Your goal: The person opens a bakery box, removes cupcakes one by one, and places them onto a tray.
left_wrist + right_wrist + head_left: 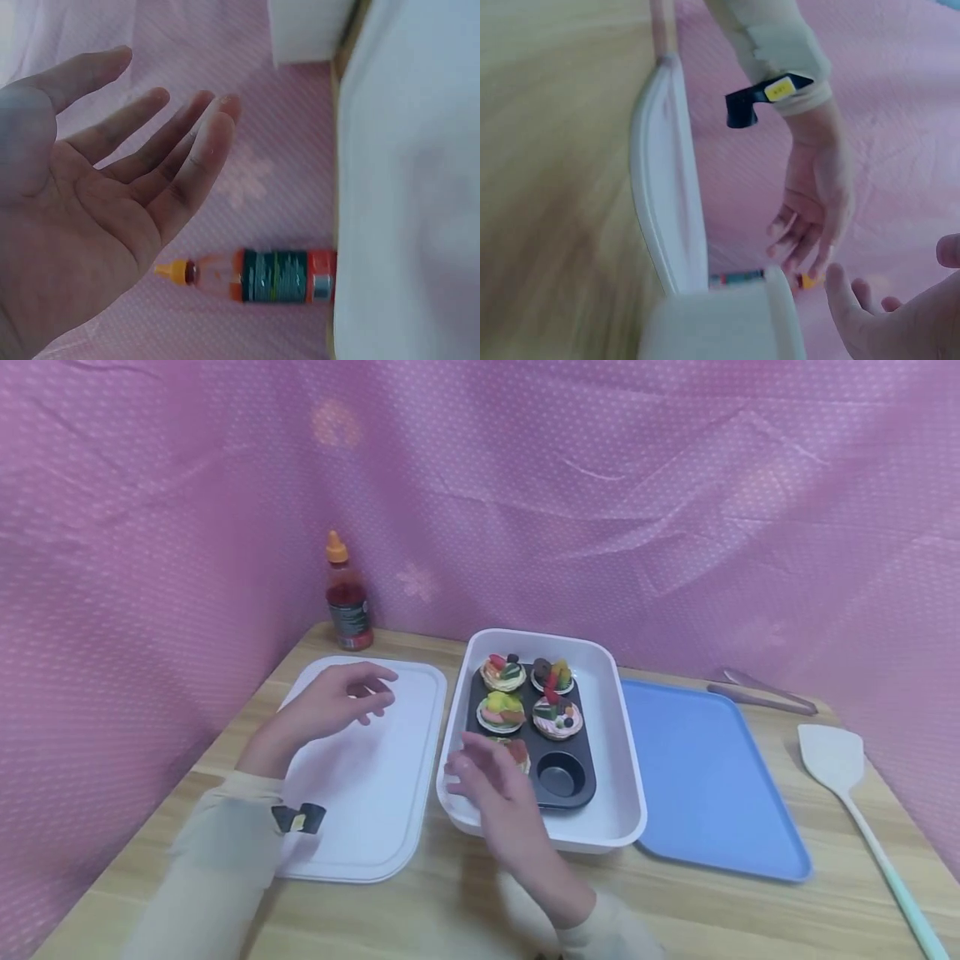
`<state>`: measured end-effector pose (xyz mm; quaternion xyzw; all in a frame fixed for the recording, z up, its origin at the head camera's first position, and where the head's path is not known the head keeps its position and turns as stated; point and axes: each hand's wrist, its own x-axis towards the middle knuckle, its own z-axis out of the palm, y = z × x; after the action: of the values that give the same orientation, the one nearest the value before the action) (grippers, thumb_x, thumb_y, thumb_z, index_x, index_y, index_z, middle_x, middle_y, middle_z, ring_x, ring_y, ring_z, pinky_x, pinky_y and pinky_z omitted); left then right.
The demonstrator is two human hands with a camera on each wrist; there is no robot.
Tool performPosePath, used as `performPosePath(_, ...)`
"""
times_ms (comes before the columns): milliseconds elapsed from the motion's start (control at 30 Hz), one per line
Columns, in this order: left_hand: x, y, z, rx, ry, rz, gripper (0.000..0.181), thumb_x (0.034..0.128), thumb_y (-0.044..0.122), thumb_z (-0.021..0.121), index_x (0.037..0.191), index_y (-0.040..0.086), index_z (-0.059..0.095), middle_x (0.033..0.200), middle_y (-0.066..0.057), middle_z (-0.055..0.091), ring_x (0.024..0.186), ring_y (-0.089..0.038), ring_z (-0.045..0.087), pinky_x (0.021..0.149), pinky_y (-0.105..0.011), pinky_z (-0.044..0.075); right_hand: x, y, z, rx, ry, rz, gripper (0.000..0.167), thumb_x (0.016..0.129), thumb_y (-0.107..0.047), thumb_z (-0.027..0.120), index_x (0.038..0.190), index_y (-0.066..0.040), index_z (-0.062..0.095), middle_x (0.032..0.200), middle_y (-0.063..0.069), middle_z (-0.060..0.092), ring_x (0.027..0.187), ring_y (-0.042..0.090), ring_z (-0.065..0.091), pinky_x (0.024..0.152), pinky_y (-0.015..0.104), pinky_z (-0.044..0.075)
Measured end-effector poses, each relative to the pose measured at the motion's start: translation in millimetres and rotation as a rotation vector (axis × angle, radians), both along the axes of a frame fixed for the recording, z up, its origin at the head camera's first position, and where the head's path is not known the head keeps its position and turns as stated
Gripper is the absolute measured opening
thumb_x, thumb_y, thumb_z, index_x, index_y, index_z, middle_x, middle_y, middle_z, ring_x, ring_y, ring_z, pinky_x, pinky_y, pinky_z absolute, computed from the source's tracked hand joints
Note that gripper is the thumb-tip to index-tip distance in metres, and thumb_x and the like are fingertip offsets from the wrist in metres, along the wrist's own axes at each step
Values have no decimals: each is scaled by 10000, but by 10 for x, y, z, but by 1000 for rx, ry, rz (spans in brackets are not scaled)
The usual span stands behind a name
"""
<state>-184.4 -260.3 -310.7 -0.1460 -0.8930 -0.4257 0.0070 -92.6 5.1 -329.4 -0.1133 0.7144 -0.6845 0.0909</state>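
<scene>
Our left hand (337, 697), empty and loosely spread, hangs over the white tray (375, 760) toward the left edge of the surface (375, 927). Our right hand (498, 789), also empty with relaxed fingers, hovers at the near left corner of the white bin (636, 793), which holds the muffin tin (561, 774) with five tarts (502, 712). Dipping those fingers could knock the nearest tart; tilting the bin could spill tarts, as they seem loose.
</scene>
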Motion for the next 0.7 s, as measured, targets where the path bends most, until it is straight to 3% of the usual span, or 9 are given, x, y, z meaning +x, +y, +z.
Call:
performPosePath(367,-78,407,78,136,-39,18,400,975,152,647,1348,20,594,1197,-223,688,979,-340,697,740,-303,605,-78,312,117,-51,62,-48,377,1034,-193,539,1375,-33,546,1230,229,675,1105,327,687,943,382,587)
performPosePath(500,-76,577,119,137,-52,37,431,976,192,648,1370,33,580,1255,-183,681,1080,-316,667,840,-372,594,-105,385,164,-67,70,-72,355,1031,-177,538,1364,-56,566,1200,208,679,1065,340,690,923,370,594)
performPosePath(700,-100,767,157,132,-76,106,440,982,262,640,1386,98,579,1340,-139,638,1225,-314,585,999,-495,522,-146,485,227,-67,69,-131,355,1030,-171,536,1364,-54,558,1199,209,668,1034,210,703,919,302,586)
